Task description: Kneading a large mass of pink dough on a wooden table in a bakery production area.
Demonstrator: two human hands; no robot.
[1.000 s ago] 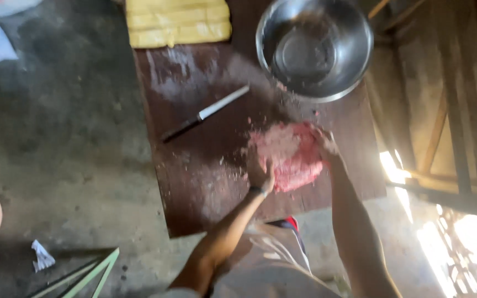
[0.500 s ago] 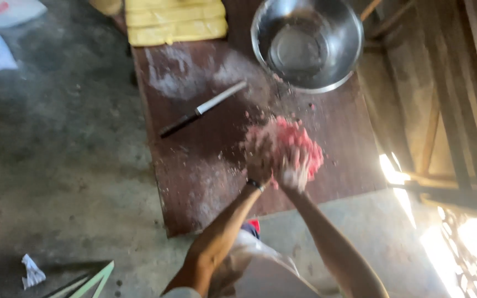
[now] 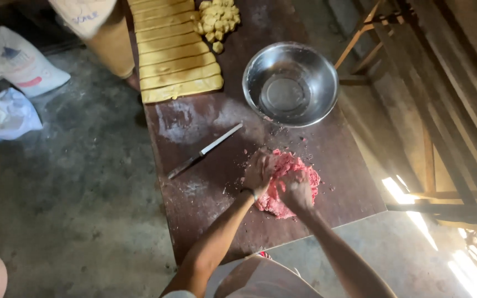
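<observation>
Pink dough [image 3: 285, 182] sits in a crumbly lump on the dark brown table [image 3: 194, 221], toward the near right part of the board, and both my hands are buried in it. My left hand [image 3: 259, 172] presses on the left side of the lump, fingers curled down into it, a dark band at the wrist. My right hand [image 3: 295, 190] lies on top, just beside the left one, closed over a handful of the same pink stuff. The two hands are close together, nearly touching, both clamped on the dough. Loose pink crumbs lie scattered around the lump.

A knife [image 3: 205, 150] lies flat on the table to the left of my hands, well apart from them, its blade pointing up and right toward the bowl. The steel bowl [image 3: 290, 84] stands beyond the dough, near the far right edge, with bits of pink clinging to its inside wall. White flour is smeared over the wood between knife and bowl.

At the far end of the table, yellow strips of dough [image 3: 175, 55] lie side by side, and beside them is a small heap of yellow cut pieces [image 3: 216, 19]. On the grey floor to the left lie two white plastic bags [image 3: 6, 91].
</observation>
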